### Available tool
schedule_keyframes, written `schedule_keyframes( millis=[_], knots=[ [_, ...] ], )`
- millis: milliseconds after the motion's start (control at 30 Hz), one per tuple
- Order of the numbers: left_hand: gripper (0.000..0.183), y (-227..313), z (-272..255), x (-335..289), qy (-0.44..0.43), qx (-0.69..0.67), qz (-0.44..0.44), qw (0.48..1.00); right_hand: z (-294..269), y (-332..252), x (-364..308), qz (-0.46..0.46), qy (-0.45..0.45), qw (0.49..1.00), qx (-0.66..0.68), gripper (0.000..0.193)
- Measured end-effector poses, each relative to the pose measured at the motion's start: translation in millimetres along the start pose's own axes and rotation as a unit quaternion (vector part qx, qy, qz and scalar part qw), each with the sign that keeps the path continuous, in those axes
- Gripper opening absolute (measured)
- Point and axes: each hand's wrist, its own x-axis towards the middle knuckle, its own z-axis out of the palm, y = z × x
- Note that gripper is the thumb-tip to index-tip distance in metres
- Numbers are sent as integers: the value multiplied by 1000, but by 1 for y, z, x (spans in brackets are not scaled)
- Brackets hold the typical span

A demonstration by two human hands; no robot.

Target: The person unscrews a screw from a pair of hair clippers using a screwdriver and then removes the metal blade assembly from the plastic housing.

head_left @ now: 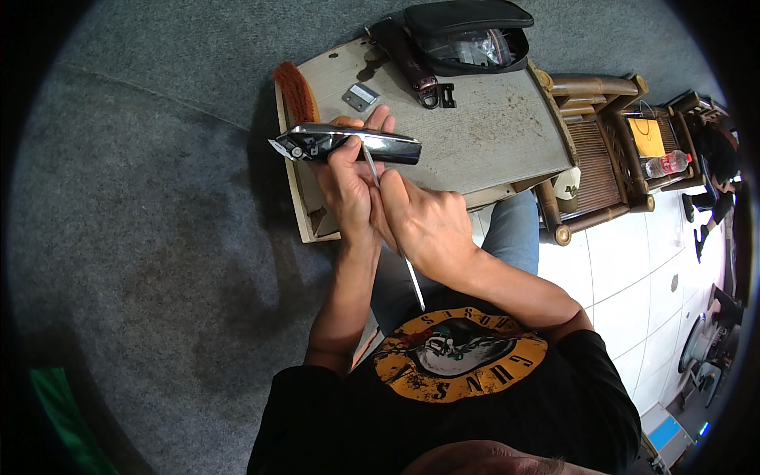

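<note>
My left hand [346,194] is wrapped round a shiny black hair clipper [398,146], which lies level over the near left part of a small worn table [491,146]. The clipper's metal blade end points left. In my closed right hand [431,229] is a thin metal screwdriver [412,281] without a visible thick handle. One end of it meets the clipper's side near my left thumb; the other sticks out toward my shirt. Just beyond the clipper lie a flat grey clipper blade [361,96] and a brush [298,91] with reddish-brown bristles.
Toward the back of the table are a dark maroon clipper [404,59], a small black bracket-like part [448,96] and an open black case [469,16]. Bamboo chairs [590,170] stand at right, one bearing a plastic bottle [667,164] and yellow bag [646,138]. A person [716,158] sits beyond.
</note>
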Motion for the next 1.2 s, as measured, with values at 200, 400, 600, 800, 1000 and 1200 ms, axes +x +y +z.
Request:
schedule_keyframes(
  millis=[200, 400, 600, 800, 1000, 1200],
  knots=[
    [29, 1, 0, 2, 4, -21, -13, 1000, 1, -1, 1, 13, -3, 1000, 9, 24],
    [31, -1, -6, 4, -13, -20, -28, 999, -1, -3, 6, 32, 3, 999, 42, 23],
    [29, -1, -4, 2, 2, -21, -11, 1000, -5, -3, 8, 43, -24, 995, 90, 22],
    [28, -1, -6, 4, -12, -1, -8, 1000, -14, 7, 8, -4, -61, 997, 41, 23],
    [28, -1, -3, 5, 21, -20, -14, 999, -25, 13, 16, -15, -105, 992, 61, 21],
    [29, -1, -7, 6, 22, -38, -42, 998, -25, 16, 18, -5, -95, 988, 121, 20]
  ],
)
